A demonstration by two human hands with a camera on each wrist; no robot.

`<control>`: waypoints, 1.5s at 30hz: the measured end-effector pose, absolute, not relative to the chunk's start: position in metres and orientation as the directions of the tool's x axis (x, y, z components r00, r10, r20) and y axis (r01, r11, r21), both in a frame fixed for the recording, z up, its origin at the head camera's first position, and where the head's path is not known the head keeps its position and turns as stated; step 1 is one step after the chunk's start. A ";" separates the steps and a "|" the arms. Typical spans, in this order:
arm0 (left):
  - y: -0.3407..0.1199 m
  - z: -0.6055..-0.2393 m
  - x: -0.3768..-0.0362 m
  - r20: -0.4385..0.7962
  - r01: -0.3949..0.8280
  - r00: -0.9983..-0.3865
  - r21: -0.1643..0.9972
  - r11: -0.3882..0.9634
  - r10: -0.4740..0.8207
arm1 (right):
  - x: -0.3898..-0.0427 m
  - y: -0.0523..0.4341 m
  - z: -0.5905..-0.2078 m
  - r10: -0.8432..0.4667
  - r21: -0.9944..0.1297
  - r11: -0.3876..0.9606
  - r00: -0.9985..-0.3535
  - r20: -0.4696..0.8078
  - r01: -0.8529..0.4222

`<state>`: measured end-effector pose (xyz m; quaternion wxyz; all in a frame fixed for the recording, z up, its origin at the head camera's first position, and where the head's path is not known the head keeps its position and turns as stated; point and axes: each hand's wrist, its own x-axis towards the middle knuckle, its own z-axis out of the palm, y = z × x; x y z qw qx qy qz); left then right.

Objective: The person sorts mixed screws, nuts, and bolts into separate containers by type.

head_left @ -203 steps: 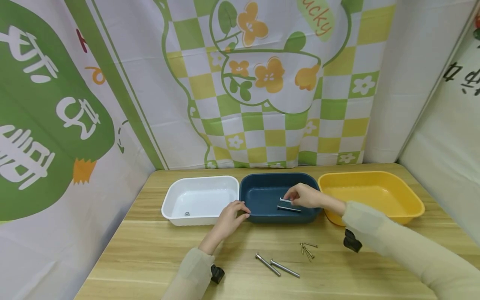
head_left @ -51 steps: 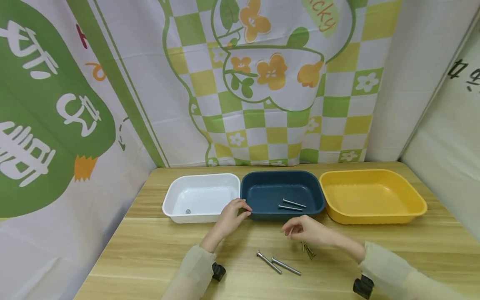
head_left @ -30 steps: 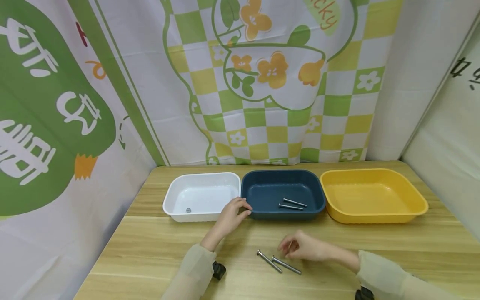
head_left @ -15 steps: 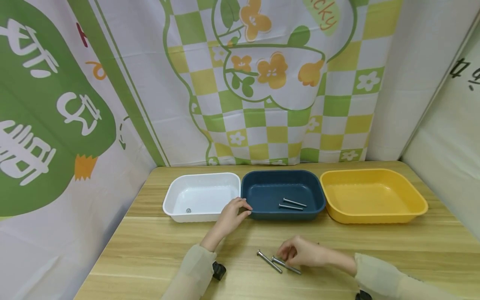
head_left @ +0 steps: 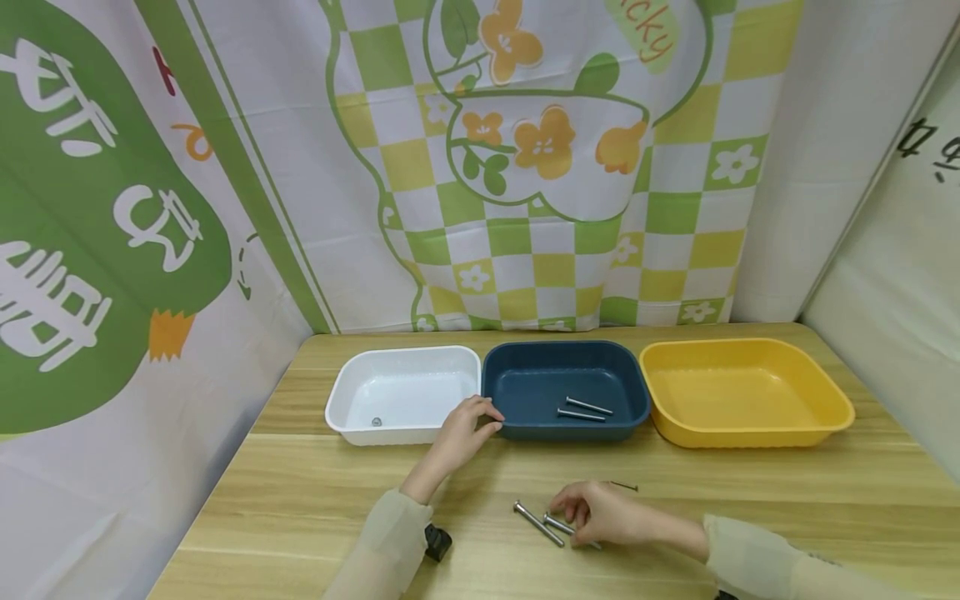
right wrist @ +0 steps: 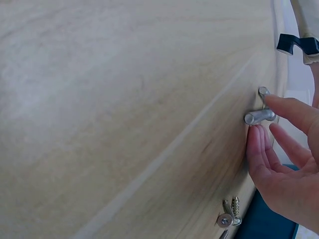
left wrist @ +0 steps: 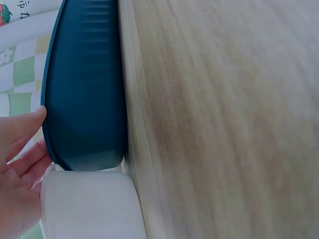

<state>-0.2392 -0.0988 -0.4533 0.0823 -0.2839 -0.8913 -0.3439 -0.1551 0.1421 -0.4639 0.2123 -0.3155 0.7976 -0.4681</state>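
While the right hand [head_left: 603, 517] is curling its fingers down onto one of the two long bolts [head_left: 570, 531] lying loose on the wooden table [head_left: 300, 500], the left hand [head_left: 467, 429] is resting on the near edge where the white tray [head_left: 352, 417] and blue tray [head_left: 502, 429] are meeting, fingers lying relaxed on the rims, not gripping anything afaict. In the right wrist view the thumb and fingertips [right wrist: 256, 144] are closing on the bolt's head end, so it's pinching it, but the bolt is lying on the wood rn, not lifted yet. Progress-wise I'd guess it's roughly halfway: two long bolts [head_left: 585, 409] are already sitting in the blue tray, one tiny round metal bit [head_left: 377, 422] is sitting in the white one, and the yellow tray [head_left: 750, 437] is holding nothing. What's remaining imo: the two bolts by the right hand, plus the small screws [right wrist: 228, 214] lying close to the blue tray's wall in the wrist view; one thin one [head_left: 624, 486] is showing just beyond the hand in the head view. Materials: trays are looking like smooth moulded plastic w/ rounded corners and sloped walls, bolts are shiny plain steel w/ flat round heads, screws are yellowish and threaded, table is pale wood-grain, probs laminate.
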 end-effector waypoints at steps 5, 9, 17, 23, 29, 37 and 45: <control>-0.099 -0.453 -0.239 0.346 0.566 -0.823 0.567 0.599 0.450 | -0.154 0.141 -0.466 -0.701 -0.874 0.371 -0.712 -0.041 -0.315; -0.099 -0.453 -0.238 0.341 0.564 -0.824 0.571 0.596 0.452 | -0.153 0.140 -0.467 -0.699 -0.866 0.380 -0.714 -0.038 -0.326; -0.098 -0.452 -0.237 0.326 0.553 -0.831 0.581 0.597 0.452 | -0.153 0.138 -0.469 -0.687 -0.862 0.395 -0.725 -0.046 -0.319; -0.099 -0.452 -0.237 0.338 0.562 -0.825 0.570 0.599 0.453 | -0.152 0.137 -0.467 -0.674 -0.858 0.414 -0.736 -0.065 -0.304; -0.098 -0.452 -0.238 0.349 0.567 -0.823 0.566 0.598 0.449 | -0.152 0.136 -0.465 -0.673 -0.848 0.431 -0.736 -0.072 -0.310; -0.099 -0.452 -0.238 0.344 0.561 -0.827 0.571 0.599 0.445 | -0.151 0.135 -0.464 -0.690 -0.809 0.457 -0.721 -0.061 -0.370; -0.098 -0.452 -0.238 0.345 0.563 -0.825 0.574 0.594 0.448 | -0.148 0.135 -0.463 -0.696 -0.803 0.450 -0.717 -0.041 -0.390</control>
